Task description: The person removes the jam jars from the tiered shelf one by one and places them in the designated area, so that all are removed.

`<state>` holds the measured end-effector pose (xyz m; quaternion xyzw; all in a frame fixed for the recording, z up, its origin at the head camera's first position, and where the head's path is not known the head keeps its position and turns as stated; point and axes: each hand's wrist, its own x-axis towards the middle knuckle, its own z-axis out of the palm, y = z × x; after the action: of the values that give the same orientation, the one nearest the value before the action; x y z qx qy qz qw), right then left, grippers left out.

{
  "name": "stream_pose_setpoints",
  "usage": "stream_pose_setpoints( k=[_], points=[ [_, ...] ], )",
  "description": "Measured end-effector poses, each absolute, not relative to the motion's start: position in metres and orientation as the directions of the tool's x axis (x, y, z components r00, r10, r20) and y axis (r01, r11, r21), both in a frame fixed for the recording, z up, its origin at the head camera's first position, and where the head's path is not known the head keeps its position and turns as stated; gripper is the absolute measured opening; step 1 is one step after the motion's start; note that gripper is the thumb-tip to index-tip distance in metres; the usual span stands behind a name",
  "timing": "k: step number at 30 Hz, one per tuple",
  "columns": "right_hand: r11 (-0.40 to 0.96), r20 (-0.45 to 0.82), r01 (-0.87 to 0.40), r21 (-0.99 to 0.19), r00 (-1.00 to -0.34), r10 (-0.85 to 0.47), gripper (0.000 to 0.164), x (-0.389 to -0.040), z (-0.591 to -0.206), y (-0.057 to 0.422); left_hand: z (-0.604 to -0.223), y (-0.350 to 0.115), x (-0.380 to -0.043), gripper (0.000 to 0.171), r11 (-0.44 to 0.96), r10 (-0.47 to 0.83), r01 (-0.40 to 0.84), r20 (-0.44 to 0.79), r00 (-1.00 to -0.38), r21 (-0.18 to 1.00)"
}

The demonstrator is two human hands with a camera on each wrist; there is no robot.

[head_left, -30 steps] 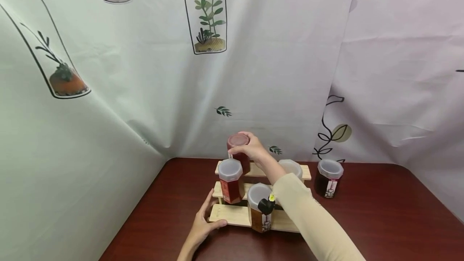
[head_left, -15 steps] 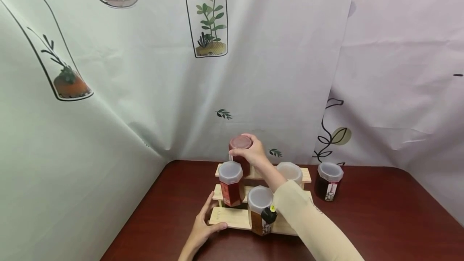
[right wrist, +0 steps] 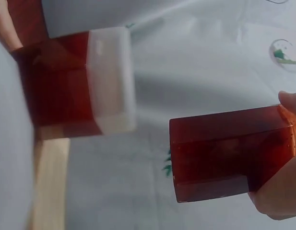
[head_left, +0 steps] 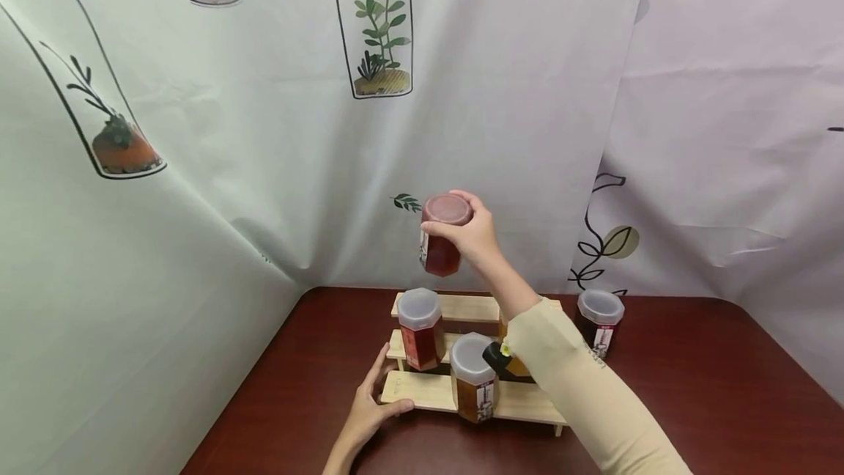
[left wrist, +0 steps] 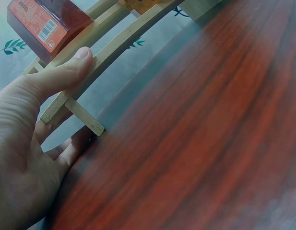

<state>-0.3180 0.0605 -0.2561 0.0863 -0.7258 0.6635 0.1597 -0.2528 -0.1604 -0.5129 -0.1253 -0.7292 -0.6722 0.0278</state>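
In the head view my right hand (head_left: 480, 235) grips a dark red jar (head_left: 440, 253) near its top, holding it in the air above the back tier of a stepped wooden rack (head_left: 417, 391). The right wrist view shows that jar (right wrist: 219, 155) apart from a blurred, frosted-lidded jar (right wrist: 66, 88). My left hand (head_left: 366, 409) holds the rack's left end, its thumb over the front tier. A red-labelled jar (head_left: 422, 347) stands on the middle tier at the left. An amber jar (head_left: 469, 396) sits on the front tier. Behind my right sleeve, another jar is mostly hidden.
A dark jar (head_left: 598, 328) with a frosted lid stands on the reddish-brown table (head_left: 679, 387), right of the rack. Behind the table hangs a pale curtain (head_left: 527, 130) printed with plants. Another stretch of it runs along the left side.
My right hand has lifted the dark red jar off the rack's back tier, up and slightly right. The left hand stays on the rack's end.
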Motion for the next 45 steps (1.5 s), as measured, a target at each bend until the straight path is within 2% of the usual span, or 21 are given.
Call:
stream_pose_setpoints(
  k=[10,19,32,37,41,45],
  points=[
    [0.093,0.373,-0.364,-0.927,-0.922,0.102,0.074,-0.308,-0.242,0.095,-0.513,-0.157,-0.254,0.105,0.058,0.157,0.202,0.191,-0.969,0.978],
    [0.183,0.378,-0.352,-0.918,-0.916,0.136,0.076,-0.296,-0.240,0.142,-0.509,-0.165,-0.255,0.105,0.071,0.134,0.204,0.194,-0.972,0.976],
    [0.253,0.343,-0.268,-0.930,-0.880,0.328,0.072,-0.279,-0.257,0.221,-0.510,-0.162,-0.254,0.104,0.077,0.163,0.199,0.185,-0.969,0.977],
    [0.176,0.322,-0.275,-0.945,-0.869,0.376,0.065,-0.281,-0.267,0.248,-0.509,-0.168,-0.256,0.105,0.071,0.152,0.201,0.189,-0.970,0.977],
    [0.090,0.293,-0.285,-0.954,-0.831,0.473,0.060,-0.282,-0.275,0.273,-0.509,-0.169,-0.256,0.105,0.070,0.163,0.194,0.181,-0.970,0.978],
    [0.112,0.248,-0.224,-0.968,-0.784,0.569,0.063,-0.282,-0.284,0.299,-0.510,-0.167,-0.256,0.104,0.079,0.180,0.196,0.179,-0.967,0.977]
  ],
)
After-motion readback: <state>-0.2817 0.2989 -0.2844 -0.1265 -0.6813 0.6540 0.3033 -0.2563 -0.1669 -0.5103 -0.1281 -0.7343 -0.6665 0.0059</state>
